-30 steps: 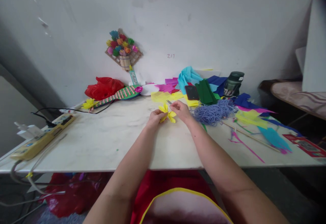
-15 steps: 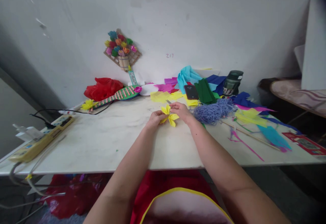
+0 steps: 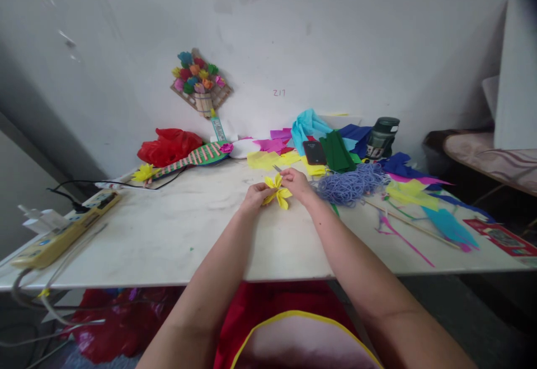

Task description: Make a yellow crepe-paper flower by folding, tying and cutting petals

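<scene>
A yellow paper flower point(image 3: 280, 194) with spread, pointed petals is between my two hands, low over the white tabletop. My left hand point(image 3: 257, 196) is closed, its fingers pinching the flower's left side. At the upper right of the petals, my right hand point(image 3: 295, 183) is closed too, fingertips against the flower. From that hand a thin pointed metal tool point(image 3: 277, 168) sticks out toward the upper left; the rest of it is hidden, so its kind is unclear. Just right of my right hand lies a tangle of blue-purple yarn point(image 3: 350, 184).
Behind are yellow crepe paper point(image 3: 268, 160), a phone point(image 3: 314, 152), dark green paper point(image 3: 337, 151) and a dark jar point(image 3: 382, 137). A stick point(image 3: 413, 223) and paper scraps lie right. Left are a decorated green lute shape point(image 3: 205, 155), a red bag point(image 3: 170, 146) and a power strip point(image 3: 69, 232).
Both hands hold almost the same pose around the flower. The flower's petals are turned very slightly, and the whole view has shifted a little.
</scene>
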The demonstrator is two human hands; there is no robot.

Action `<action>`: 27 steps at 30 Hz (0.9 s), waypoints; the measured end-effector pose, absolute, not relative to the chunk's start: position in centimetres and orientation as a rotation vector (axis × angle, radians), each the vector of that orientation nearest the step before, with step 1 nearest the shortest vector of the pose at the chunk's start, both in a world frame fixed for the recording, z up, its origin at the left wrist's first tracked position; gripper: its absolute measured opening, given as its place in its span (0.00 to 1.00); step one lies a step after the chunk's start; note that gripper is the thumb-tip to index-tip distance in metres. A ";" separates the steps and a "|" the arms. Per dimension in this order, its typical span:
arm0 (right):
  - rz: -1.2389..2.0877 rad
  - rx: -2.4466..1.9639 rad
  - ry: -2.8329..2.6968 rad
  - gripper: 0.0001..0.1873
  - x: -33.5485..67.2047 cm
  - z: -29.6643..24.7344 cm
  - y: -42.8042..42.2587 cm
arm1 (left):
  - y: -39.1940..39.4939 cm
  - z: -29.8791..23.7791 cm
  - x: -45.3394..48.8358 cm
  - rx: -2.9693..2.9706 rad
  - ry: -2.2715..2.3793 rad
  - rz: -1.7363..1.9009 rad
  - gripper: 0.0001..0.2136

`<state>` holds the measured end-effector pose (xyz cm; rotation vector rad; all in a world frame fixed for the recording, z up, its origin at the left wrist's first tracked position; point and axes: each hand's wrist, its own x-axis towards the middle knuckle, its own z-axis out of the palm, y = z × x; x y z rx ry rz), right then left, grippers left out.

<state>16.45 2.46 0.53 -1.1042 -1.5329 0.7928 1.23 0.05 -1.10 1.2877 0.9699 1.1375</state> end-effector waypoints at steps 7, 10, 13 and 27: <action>0.491 -1.232 -1.590 0.04 16.5 0.4 2.5 | 0.1 -1.1 1.2 1.318 1.006 1.136 0.13; 0.469 -1.256 -1.623 0.02 16.6 0.5 2.5 | 0.1 -1.2 1.2 1.322 1.012 1.147 0.13; 0.474 -1.233 -1.651 0.02 16.6 0.4 2.6 | 0.2 -1.3 1.2 1.334 1.033 1.171 0.13; 0.468 -1.274 -1.661 0.03 16.6 0.5 2.5 | -0.5 -0.3 1.4 1.380 1.107 1.185 0.13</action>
